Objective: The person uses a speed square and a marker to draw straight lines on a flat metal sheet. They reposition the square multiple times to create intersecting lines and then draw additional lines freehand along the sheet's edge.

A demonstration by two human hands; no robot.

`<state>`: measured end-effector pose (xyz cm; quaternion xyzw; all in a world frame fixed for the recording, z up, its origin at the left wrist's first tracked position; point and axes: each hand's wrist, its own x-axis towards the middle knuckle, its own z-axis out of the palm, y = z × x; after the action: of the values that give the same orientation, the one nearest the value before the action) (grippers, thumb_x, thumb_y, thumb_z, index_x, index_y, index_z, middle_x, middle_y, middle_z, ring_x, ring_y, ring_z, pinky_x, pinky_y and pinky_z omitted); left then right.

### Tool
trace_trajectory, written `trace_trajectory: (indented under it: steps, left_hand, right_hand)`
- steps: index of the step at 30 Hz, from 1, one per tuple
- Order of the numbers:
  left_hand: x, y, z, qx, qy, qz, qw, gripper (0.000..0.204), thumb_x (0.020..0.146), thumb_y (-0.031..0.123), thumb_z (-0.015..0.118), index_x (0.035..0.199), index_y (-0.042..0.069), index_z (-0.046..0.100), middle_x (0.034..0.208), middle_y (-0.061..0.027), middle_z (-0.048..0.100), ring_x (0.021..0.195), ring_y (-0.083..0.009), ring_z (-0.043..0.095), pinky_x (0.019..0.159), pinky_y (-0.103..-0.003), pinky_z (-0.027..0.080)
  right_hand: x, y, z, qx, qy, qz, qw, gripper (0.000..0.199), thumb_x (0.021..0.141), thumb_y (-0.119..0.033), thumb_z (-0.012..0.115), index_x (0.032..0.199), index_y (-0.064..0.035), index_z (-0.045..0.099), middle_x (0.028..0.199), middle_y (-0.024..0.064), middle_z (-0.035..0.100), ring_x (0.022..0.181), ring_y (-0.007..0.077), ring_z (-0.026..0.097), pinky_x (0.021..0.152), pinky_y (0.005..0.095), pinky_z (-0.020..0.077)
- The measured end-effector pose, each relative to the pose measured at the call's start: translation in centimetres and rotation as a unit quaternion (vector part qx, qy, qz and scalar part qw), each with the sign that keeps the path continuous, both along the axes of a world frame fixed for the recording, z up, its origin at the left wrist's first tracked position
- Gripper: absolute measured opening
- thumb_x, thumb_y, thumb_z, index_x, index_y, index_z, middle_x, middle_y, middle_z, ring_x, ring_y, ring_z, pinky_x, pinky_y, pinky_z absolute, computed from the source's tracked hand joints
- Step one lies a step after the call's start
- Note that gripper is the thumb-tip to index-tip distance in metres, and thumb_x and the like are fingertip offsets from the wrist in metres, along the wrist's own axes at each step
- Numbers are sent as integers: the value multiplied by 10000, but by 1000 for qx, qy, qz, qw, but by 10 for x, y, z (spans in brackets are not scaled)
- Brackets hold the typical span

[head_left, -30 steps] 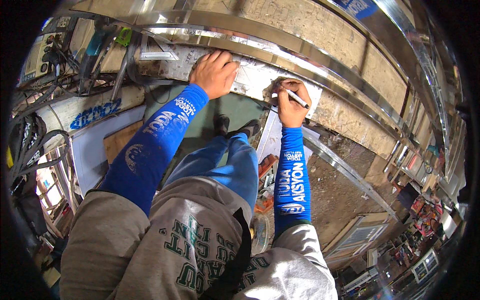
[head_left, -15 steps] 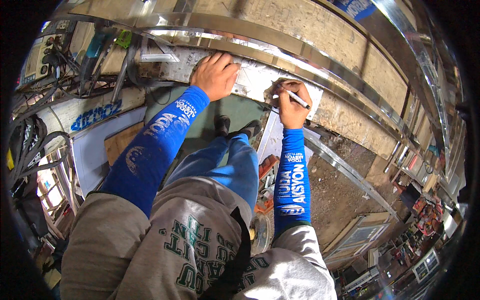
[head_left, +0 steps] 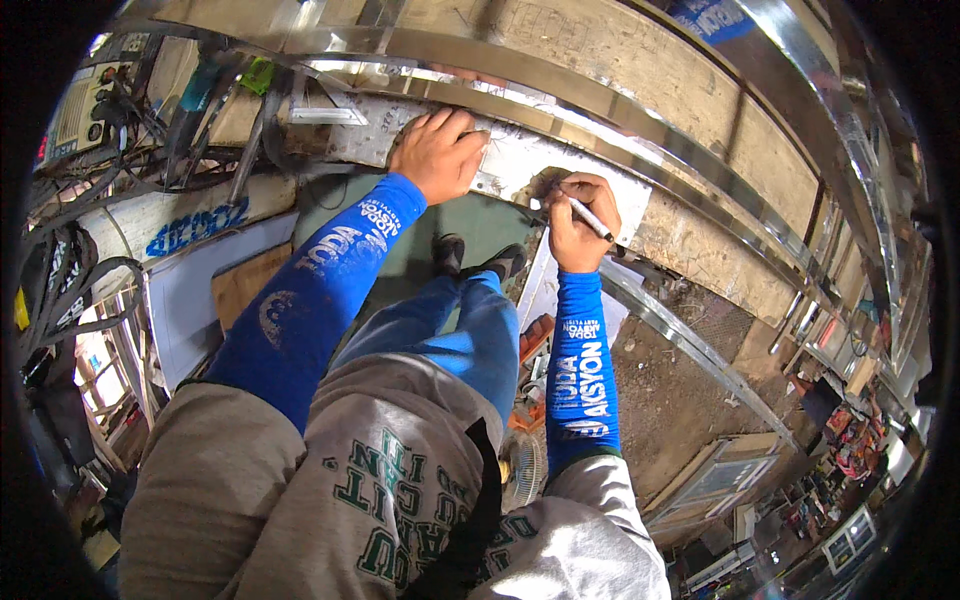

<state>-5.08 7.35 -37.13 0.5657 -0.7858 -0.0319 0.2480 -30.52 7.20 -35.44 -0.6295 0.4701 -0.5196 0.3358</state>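
Marking looks under way, not finished (a judgement): right hand point(head_left: 578, 222) is clenched around a white marker point(head_left: 588, 217), tip down on the pale metal sheet point(head_left: 520, 160) just beyond its knuckles. Left hand point(head_left: 438, 152) lies flat, fingers spread, pinning that sheet beside it.

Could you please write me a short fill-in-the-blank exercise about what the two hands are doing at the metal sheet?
1. The right hand holds a ____ over the metal sheet.
2. The ____ hand lies flat, palm down, on the sheet.
3. Both forearms wear ____ sleeves.
4. A shiny metal ____ curves along just beyond the sheet.

Missing words: pen; left; blue; bar
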Motion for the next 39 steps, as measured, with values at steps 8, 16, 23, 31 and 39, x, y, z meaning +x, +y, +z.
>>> trace_trajectory:
  steps: [8, 16, 23, 31, 39]
  left_hand:
    - [1, 1, 2, -23, 4, -1, 1000, 154, 937, 233, 749, 1059, 144, 778, 1015, -77, 626, 992, -302, 640, 860, -445, 529]
    - [0, 0, 3, -25, 9, -3, 1000, 163, 933, 222, 749, 1068, 136, 780, 1015, -72, 624, 980, -296, 639, 853, -439, 528]
    - [1, 0, 4, -25, 5, -1, 1000, 168, 925, 221, 758, 1071, 143, 784, 1017, -73, 628, 979, -295, 641, 849, -434, 529]
    - [0, 0, 4, -19, 8, -1, 1000, 162, 927, 213, 754, 1069, 142, 784, 1010, -71, 626, 978, -294, 642, 845, -437, 530]
    - [2, -1, 4, -19, 9, -3, 1000, 164, 933, 211, 744, 1079, 146, 783, 1001, -72, 621, 968, -295, 640, 840, -438, 529]
  right_hand:
    - [-4, 4, -18, 102, -70, 28, 992, 55, 810, 48, 708, 850, 24, 678, 958, 157, 750, 868, 225, 708, 821, 345, 576]
    - [-4, -1, -15, 96, -29, 52, 994, 55, 809, 28, 734, 831, 21, 685, 921, 149, 757, 863, 232, 733, 822, 341, 579]
    - [-2, 0, -14, 111, -54, 61, 990, 59, 818, 38, 737, 848, 17, 691, 940, 140, 758, 885, 236, 731, 843, 347, 580]
    - [-2, -2, -9, 84, -22, 73, 994, 70, 810, 37, 743, 843, 17, 684, 931, 139, 754, 885, 237, 724, 854, 347, 572]
    - [-6, -3, -12, 80, -44, 68, 994, 60, 820, 38, 723, 839, 19, 670, 918, 141, 733, 845, 220, 704, 786, 347, 580]
